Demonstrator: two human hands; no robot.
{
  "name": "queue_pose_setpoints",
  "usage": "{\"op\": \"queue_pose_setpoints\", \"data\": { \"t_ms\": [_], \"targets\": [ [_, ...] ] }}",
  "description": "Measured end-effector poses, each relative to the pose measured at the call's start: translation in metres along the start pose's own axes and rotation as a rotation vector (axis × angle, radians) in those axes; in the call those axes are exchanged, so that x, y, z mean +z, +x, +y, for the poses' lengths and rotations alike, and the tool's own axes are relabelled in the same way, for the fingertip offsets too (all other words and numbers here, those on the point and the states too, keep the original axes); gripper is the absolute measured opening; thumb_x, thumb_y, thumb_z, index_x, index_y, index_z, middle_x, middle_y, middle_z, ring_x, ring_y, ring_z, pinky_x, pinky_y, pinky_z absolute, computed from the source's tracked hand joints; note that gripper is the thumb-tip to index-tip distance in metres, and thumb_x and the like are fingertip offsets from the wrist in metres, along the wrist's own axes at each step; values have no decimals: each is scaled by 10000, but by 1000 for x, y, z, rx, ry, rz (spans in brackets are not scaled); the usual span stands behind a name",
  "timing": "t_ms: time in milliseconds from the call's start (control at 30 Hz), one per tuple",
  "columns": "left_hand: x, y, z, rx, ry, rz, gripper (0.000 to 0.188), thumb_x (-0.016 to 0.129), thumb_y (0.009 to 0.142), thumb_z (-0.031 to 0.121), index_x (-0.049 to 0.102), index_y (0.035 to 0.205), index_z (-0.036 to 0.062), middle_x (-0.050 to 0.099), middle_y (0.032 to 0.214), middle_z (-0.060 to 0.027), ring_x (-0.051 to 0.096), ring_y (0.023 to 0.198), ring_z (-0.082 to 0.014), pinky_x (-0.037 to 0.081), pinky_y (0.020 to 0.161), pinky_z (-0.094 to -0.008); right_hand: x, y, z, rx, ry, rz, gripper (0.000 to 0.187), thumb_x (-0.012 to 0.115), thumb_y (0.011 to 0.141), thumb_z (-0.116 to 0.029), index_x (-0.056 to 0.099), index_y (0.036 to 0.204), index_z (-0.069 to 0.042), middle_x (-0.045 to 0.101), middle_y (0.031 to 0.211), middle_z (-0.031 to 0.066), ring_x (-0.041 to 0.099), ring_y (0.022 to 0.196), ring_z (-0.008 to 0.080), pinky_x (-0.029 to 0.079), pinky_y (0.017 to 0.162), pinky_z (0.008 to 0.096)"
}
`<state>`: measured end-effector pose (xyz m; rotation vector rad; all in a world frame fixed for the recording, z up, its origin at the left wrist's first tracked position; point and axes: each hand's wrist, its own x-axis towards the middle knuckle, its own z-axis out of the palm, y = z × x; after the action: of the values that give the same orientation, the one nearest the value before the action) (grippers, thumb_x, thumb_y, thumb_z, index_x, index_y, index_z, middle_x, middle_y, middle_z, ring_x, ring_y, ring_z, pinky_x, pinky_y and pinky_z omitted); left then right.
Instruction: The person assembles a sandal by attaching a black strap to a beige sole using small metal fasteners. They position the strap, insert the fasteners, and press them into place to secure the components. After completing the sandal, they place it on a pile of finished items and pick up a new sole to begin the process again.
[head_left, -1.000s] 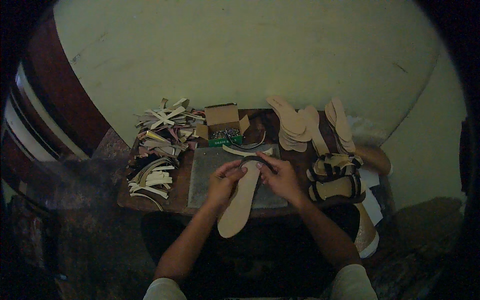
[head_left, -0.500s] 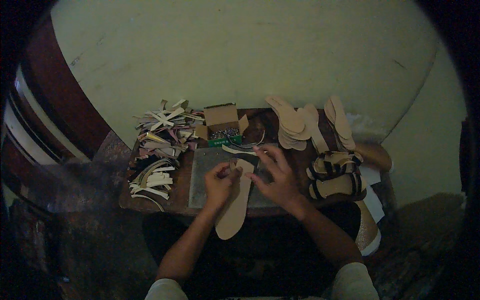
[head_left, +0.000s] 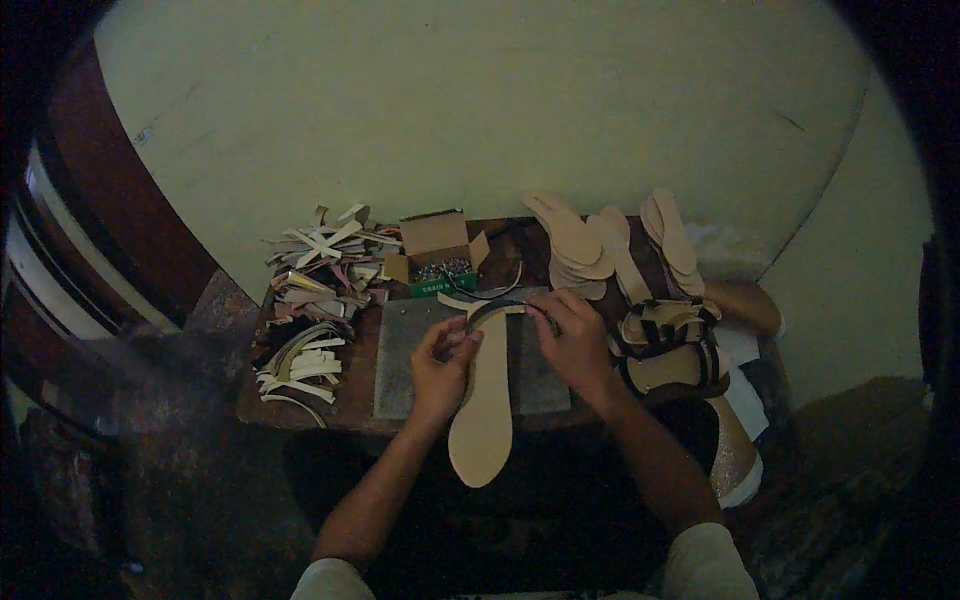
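Observation:
A tan shoe insole (head_left: 482, 410) points lengthwise toward me, its wide end hanging past the table's near edge. Across its far end arches a narrow dark strap (head_left: 490, 309) with a pale underside. My left hand (head_left: 443, 372) is closed at the insole's left edge, thumb and fingers pinching the strap's left end. On the other side, my right hand (head_left: 580, 350) pinches the strap's right end between thumb and fingers. Beneath lies a grey slab (head_left: 398, 375). A pale strip (head_left: 452, 301) lies just beyond the insole.
Heaped strap scraps (head_left: 310, 345) cover the table's left side. An open cardboard box (head_left: 437, 283) of small metal nails or tacks stands at the back. Stacked insoles (head_left: 575, 245) sit back right, with dark-strapped sandals (head_left: 665, 368) nearer. A wall (head_left: 480, 110) rises behind the wooden table (head_left: 358, 405).
My right hand, whose fingers were spread, has closed on the strap's right end. The strap now spans the insole's far end. The insole's near end has swung to the right.

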<state>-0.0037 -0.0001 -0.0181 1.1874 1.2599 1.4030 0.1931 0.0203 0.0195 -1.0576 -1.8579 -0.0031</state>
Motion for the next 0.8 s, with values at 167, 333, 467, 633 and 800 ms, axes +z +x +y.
{"op": "queue_pose_setpoints", "data": {
  "t_ms": [167,333,467,633,800],
  "targets": [
    [7,-8,13,-82,-48,-63,379,724,844,109,587,1176,-12,661,918,-62,617,808,-120,498,717,-265,2,-2,-8,122,34,-26,166,665,826,-38,659,990,-14,624,844,131,650,757,256,513,651,344],
    [9,-10,11,-54,-151,-102,411,724,850,125,565,1197,-29,656,961,-57,619,826,-120,501,714,-267,11,-7,-7,412,313,-126,216,645,841,-40,623,1054,-7,631,799,110,647,690,185,512,619,323],
    [4,-3,-3,-24,-154,-19,416,719,860,146,561,1201,-32,658,989,-67,622,835,-123,503,728,-268,21,-15,-1,557,450,-216,244,648,851,-64,606,1083,0,656,839,124,661,705,199,528,634,324],
    [4,-6,5,-118,-193,-50,392,712,867,152,572,1185,-28,663,1009,-83,624,872,-133,503,757,-275,26,-15,-1,803,771,-266,212,633,893,-75,625,1087,9,679,927,97,659,760,166,549,654,284],
    [7,-7,6,-106,-193,-27,349,692,878,121,581,1174,-27,665,1001,-82,626,881,-139,501,782,-272,21,-16,2,898,1036,-295,231,615,924,-102,647,1123,9,679,1025,86,653,852,154,571,721,299]
  ]
}}
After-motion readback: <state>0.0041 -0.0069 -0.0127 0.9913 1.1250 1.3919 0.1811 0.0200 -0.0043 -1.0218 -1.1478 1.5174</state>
